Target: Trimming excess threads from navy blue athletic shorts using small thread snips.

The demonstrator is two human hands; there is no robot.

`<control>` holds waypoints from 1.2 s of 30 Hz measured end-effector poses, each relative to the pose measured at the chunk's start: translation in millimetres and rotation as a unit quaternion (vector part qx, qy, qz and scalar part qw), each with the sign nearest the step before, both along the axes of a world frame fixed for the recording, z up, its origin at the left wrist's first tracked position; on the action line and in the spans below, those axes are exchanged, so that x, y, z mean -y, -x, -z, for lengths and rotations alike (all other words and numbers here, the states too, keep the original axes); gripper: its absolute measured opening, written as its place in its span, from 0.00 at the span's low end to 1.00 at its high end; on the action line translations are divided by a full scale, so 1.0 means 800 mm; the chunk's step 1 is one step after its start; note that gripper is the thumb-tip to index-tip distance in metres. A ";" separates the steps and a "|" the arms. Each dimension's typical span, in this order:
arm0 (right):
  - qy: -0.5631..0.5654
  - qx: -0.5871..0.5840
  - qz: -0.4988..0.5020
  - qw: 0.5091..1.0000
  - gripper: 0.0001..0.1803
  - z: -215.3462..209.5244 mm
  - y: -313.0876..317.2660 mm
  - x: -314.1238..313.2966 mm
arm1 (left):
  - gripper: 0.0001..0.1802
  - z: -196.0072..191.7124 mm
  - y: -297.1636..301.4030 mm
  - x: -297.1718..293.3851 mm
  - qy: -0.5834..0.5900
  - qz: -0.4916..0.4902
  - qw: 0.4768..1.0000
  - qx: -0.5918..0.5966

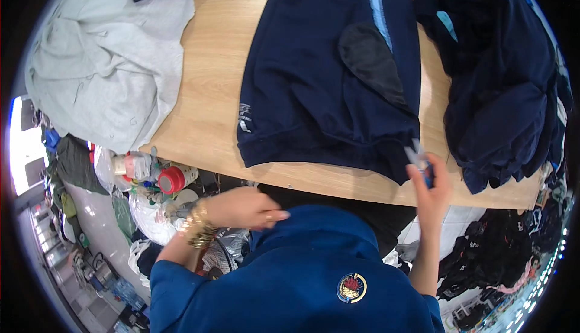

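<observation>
A navy garment (302,73) lies spread on the wooden table in front of me. A dark pocket piece (371,61) and a light blue strip (379,12) show on its right half, and a small printed label sits near its lower left edge. My right hand (434,188) is closed around thread snips (428,173) with blue handles, their blades pointing up beside the garment's lower right corner. In front of my body, off the table's near edge, my left hand (244,208) is closed with curled fingers; anything between them is too small to make out.
Light grey fabric (109,61) covers the table's left side. More navy garments (495,85) are heaped on the right, partly over the wooden table (211,61). A red-lidded container (171,180) and bagged items stand below the left edge. Dark clothes (501,242) lie piled at lower right.
</observation>
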State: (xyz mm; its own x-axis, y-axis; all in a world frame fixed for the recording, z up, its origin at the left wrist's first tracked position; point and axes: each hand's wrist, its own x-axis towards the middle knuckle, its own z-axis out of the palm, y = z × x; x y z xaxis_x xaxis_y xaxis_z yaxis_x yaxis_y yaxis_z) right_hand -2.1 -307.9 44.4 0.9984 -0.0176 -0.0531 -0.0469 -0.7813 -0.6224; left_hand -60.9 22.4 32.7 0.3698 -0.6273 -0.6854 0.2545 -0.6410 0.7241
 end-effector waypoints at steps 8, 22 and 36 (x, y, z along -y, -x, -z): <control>-0.021 0.048 -0.049 0.997 0.16 0.008 -0.022 -0.033 | 0.08 -0.013 -0.010 -0.033 -0.105 -0.454 0.826 0.319; 0.057 0.033 -0.079 0.995 0.15 0.020 -0.022 -0.045 | 0.20 0.036 -0.005 -0.013 -0.153 -0.369 0.805 0.439; -0.137 0.157 -0.226 0.952 0.18 -0.031 0.000 -0.110 | 0.09 -0.024 -0.021 0.047 0.228 -0.512 0.826 0.057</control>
